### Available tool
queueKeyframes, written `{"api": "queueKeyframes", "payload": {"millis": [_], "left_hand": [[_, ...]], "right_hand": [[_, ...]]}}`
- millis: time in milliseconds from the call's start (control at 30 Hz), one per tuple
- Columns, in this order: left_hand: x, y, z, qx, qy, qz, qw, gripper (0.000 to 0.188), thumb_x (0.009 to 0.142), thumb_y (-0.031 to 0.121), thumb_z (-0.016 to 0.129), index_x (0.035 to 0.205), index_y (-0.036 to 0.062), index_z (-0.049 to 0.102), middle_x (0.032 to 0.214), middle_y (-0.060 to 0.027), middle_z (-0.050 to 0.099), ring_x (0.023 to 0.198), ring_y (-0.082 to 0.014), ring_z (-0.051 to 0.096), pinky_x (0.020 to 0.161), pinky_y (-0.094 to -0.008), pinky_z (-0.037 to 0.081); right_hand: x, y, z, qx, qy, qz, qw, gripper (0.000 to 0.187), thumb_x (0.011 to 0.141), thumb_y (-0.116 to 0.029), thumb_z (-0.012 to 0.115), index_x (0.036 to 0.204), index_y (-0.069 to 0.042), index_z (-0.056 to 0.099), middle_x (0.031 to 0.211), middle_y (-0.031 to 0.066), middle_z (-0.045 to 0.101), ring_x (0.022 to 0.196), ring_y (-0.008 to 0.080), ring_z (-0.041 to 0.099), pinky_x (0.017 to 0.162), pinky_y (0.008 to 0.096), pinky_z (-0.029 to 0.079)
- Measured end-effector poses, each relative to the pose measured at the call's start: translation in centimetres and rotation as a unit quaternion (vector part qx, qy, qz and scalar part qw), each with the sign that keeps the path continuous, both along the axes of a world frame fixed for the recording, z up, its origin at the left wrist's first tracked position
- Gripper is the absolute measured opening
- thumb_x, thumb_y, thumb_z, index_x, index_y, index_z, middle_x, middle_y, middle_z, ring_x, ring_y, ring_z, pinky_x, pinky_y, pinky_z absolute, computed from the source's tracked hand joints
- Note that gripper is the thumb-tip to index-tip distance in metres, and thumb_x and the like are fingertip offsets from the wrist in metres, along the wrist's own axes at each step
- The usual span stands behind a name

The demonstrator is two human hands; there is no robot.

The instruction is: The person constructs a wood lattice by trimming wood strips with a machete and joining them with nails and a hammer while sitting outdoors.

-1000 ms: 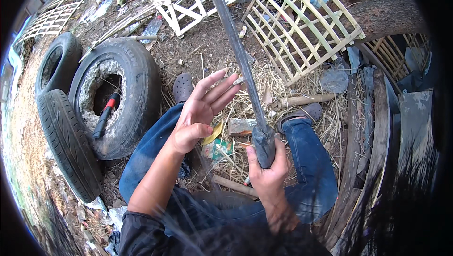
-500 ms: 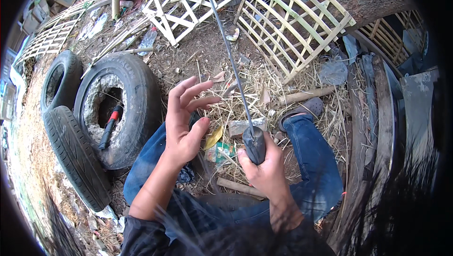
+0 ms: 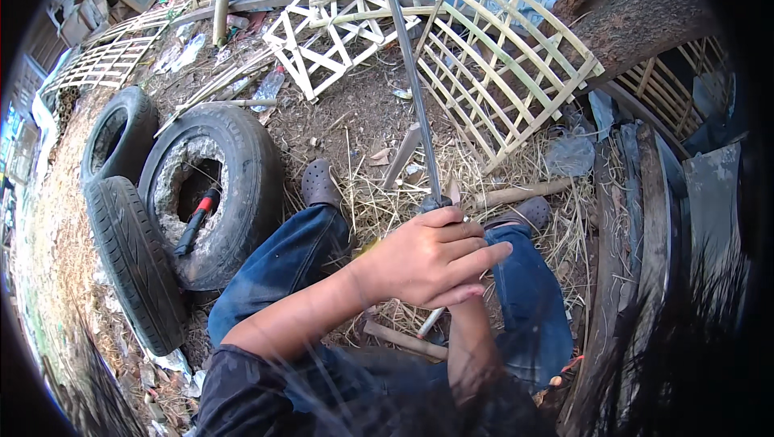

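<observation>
The left hand (image 3: 431, 255) wraps the long knife (image 3: 411, 82) at its handle, covering the right hand at 6 o'clock; that grip cannot be told.

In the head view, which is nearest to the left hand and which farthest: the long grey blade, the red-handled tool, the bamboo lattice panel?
From the left hand:
1. Long grey blade, rising just above the hand.
2. Red-handled tool, left, inside the tyre.
3. Bamboo lattice panel, upper right.

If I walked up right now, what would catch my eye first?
Probably the long dark blade rising from the middle toward the top, with the left hand closed over its lower end and hiding the right hand. At left lie three old tyres, and pale bamboo lattice panels lean on the ground beyond.
</observation>
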State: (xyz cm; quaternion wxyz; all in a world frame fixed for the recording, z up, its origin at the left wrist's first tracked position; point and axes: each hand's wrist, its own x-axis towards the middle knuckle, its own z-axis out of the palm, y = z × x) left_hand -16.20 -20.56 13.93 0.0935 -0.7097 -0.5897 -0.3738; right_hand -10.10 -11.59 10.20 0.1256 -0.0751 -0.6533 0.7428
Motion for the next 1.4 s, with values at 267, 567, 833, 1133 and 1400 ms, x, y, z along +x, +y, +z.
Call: {"api": "queueKeyframes", "payload": {"millis": [267,567,833,1133,1400], "left_hand": [[-0.2,1.6,0.9,0.021,-0.019,-0.003,1.000,0.045,0.087,0.031,0.052,0.120,0.0005,0.055,0.091,-0.0127,0.067,0.092,-0.0260,0.064,0.082,-0.0374,0.044],[-0.3,1.2,0.8,0.003,-0.029,0.012,1.000,0.046,0.087,0.032,0.054,0.120,0.0002,0.055,0.086,-0.0114,0.067,0.087,-0.0259,0.065,0.080,-0.0364,0.044],[0.8,0.8,1.5,-0.001,-0.055,0.033,0.998,0.043,0.085,0.031,0.058,0.118,0.0033,0.057,0.091,-0.0085,0.066,0.090,-0.0233,0.065,0.082,-0.0356,0.045],[5.8,-1.4,-1.7,0.143,-0.009,-0.008,0.990,0.022,0.082,0.010,0.058,0.105,0.0134,0.057,0.095,-0.0075,0.065,0.097,-0.0254,0.066,0.081,-0.0352,0.042],[-2.0,-3.2,-3.0,0.321,-0.391,0.194,0.841,0.044,0.081,-0.007,0.052,0.119,0.0069,0.033,0.100,-0.0144,0.057,0.089,-0.0176,0.054,0.082,-0.0337,0.038]], "right_hand": [[-0.4,1.0,0.7,0.026,-0.006,-0.036,0.999,0.020,0.074,-0.012,0.067,0.087,-0.005,0.055,0.067,0.0014,0.054,0.061,0.0112,0.052,0.055,0.0291,0.042],[-0.8,0.9,0.5,0.038,-0.003,-0.060,0.997,0.017,0.074,-0.011,0.066,0.082,-0.006,0.053,0.065,-0.0010,0.049,0.058,0.0091,0.047,0.053,0.0283,0.039],[0.3,0.6,0.7,0.105,-0.018,-0.114,0.988,0.015,0.074,-0.010,0.065,0.078,-0.006,0.052,0.062,-0.0031,0.046,0.056,0.0072,0.042,0.051,0.0275,0.037],[1.9,-0.7,1.6,0.124,-0.083,-0.133,0.980,0.014,0.073,-0.007,0.063,0.071,-0.006,0.049,0.059,-0.0050,0.041,0.056,0.0047,0.037,0.049,0.0262,0.033],[0.3,-0.4,0.4,0.106,-0.008,-0.096,0.990,0.009,0.074,-0.004,0.061,0.077,-0.003,0.053,0.060,-0.0030,0.048,0.054,0.0054,0.044,0.049,0.0251,0.036]]}}
